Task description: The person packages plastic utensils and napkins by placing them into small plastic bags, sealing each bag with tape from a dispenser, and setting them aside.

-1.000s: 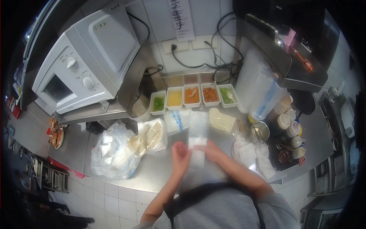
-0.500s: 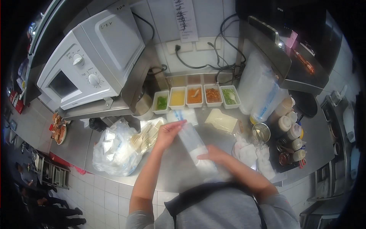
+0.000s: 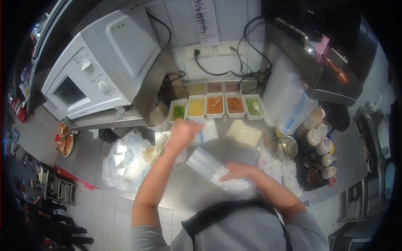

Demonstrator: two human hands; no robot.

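Note:
My right hand (image 3: 238, 171) is closed around a long clear plastic bag (image 3: 203, 162) with something white in its lower part. The bag slants over the steel counter, its upper end pointing up and left. My left hand (image 3: 185, 133) is apart from the bag, blurred by motion, so its fingers are hard to read. It is over the left edge of a flat white plastic packet (image 3: 207, 133) with blue print, just in front of a white tub of green leaves (image 3: 178, 111).
More white tubs (image 3: 215, 106) of toppings line the back. At left are a bulging plastic bag (image 3: 127, 163), wooden cutlery (image 3: 155, 151) and a microwave (image 3: 100, 67). At right are a yellowish sheet (image 3: 244, 133), a metal cup (image 3: 287, 146), a cloth (image 3: 278, 169) and sauce bottles (image 3: 322, 144).
My left hand has let go of the bag's upper end and moved slightly up and left. The bag has tilted further left, still in my right hand.

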